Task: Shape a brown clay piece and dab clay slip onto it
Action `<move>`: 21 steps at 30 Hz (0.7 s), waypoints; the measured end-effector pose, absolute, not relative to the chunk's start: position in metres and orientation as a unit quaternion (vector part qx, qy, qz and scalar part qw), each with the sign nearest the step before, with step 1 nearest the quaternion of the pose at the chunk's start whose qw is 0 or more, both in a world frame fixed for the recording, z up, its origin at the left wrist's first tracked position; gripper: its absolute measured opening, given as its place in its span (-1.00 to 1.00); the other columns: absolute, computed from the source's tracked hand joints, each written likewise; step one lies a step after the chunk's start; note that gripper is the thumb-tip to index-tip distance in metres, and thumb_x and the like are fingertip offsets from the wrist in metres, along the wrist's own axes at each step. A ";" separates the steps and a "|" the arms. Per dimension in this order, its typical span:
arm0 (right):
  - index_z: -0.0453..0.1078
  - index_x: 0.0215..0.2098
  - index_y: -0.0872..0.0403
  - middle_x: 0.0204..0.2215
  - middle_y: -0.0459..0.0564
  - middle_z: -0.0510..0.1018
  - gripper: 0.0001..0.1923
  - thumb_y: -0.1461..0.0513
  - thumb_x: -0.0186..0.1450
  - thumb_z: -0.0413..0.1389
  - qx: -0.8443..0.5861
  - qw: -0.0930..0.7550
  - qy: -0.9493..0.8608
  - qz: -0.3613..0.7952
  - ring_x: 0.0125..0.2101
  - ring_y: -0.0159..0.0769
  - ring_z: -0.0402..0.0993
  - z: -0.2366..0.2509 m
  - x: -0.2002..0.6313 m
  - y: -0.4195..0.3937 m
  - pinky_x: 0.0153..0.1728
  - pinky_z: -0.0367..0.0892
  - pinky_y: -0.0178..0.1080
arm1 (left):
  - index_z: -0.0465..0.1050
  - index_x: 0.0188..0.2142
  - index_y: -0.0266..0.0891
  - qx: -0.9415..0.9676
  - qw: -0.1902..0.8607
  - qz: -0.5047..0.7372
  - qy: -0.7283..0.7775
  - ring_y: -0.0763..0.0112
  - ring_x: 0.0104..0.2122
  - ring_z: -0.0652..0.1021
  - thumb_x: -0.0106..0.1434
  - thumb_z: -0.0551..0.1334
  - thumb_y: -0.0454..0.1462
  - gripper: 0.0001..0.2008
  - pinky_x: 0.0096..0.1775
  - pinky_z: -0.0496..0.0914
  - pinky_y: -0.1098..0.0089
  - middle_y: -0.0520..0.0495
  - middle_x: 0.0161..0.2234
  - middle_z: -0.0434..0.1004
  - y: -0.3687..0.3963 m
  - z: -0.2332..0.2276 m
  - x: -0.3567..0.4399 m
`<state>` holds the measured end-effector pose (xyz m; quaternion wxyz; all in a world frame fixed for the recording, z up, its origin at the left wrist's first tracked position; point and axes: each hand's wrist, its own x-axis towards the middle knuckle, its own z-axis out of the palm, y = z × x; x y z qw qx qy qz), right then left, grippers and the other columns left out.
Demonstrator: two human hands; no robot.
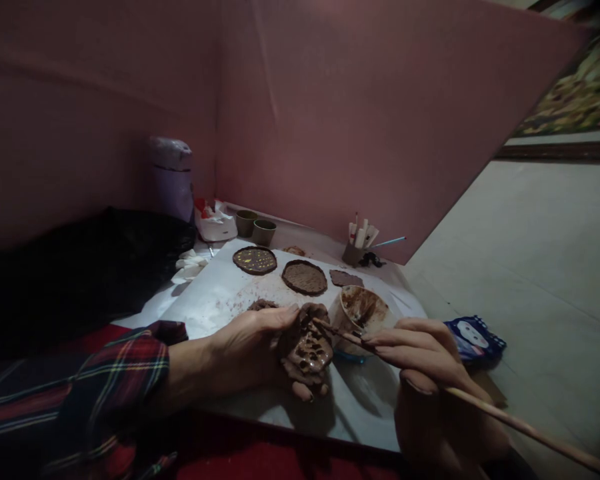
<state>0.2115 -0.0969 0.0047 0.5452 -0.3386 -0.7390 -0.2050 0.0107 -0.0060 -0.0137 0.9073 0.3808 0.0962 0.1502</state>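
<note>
My left hand [245,357] cups a wet brown clay piece [307,347] with several holes in it, just above the white sheet [215,300]. My right hand [430,373] grips a long wooden brush [525,430] like a pen; the brush tip touches the top of the clay piece. Right behind the clay stands a white cup [363,310] smeared with brown slip. My left sleeve is red plaid.
Two round clay discs [255,260] [304,277] and a small flat slab [346,278] lie farther back on the sheet. Two green cups [256,227], a tool holder [360,243], a purple jar [171,175] and a blue packet [473,339] surround them. Pink walls stand behind.
</note>
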 end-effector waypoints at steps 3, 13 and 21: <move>0.43 -0.29 0.03 -0.41 -0.10 0.61 -0.81 0.23 0.39 -0.02 -0.364 0.549 -0.731 -0.177 -0.36 -0.31 0.55 0.002 0.212 -0.098 -0.16 0.36 -0.12 | 0.43 -0.06 -0.43 0.381 0.909 0.145 0.084 0.18 -0.32 0.57 0.37 -0.04 -0.10 -0.54 -0.31 0.44 0.27 -0.27 -0.25 0.51 -0.006 -0.014 0.011; 0.46 -0.27 0.01 -0.35 -0.04 0.57 -0.74 0.27 0.39 -0.08 -0.395 0.627 -0.664 -0.102 -0.33 -0.22 0.51 0.002 0.205 -0.103 -0.27 0.35 -0.07 | 0.42 -0.02 -0.46 0.372 0.914 0.152 0.053 0.24 -0.39 0.57 0.33 0.03 -0.09 -0.52 -0.37 0.46 0.31 -0.25 -0.28 0.50 -0.006 -0.015 0.013; 0.45 -0.25 0.01 -0.42 -0.11 0.62 -0.82 0.25 0.37 0.00 -0.336 0.613 -0.701 -0.143 -0.39 -0.29 0.53 0.007 0.208 -0.101 -0.28 0.37 -0.15 | 0.40 0.01 -0.42 0.364 0.921 0.130 0.056 0.17 -0.38 0.58 0.34 -0.02 -0.07 -0.51 -0.38 0.42 0.28 -0.26 -0.26 0.52 -0.005 -0.014 0.012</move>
